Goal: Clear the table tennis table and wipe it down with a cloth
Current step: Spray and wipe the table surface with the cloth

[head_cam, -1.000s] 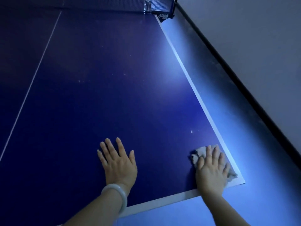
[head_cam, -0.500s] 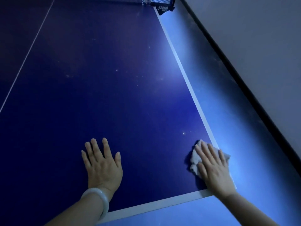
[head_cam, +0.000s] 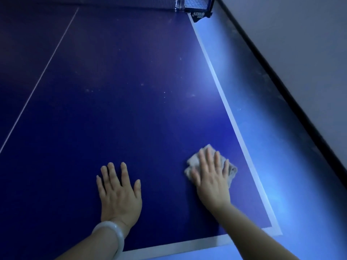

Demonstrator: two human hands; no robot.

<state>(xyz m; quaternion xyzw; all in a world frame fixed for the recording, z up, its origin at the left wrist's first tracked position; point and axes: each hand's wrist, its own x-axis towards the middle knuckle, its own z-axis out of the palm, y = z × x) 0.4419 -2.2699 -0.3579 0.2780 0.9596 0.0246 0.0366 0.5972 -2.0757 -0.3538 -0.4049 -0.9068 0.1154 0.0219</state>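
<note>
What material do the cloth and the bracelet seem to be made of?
The cloth looks like soft, matte woven fabric: it crumples into folds under the right hand. The bracelet looks like polished stone or glass, perhaps jade: pale, smooth, rigid, faintly glossy.

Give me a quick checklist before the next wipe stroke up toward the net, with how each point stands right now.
1. Cloth under the right hand, fingers flat on it: ok.
2. Left hand flat on the table, bracing: ok.
3. Path from cloth to the net free of bats and balls: ok.
4. Pale specks ahead not yet wiped: not ok.
5. Cloth inside the white side line, not hanging over: ok.
6. Cloth damp or clean enough: cannot tell.
</note>
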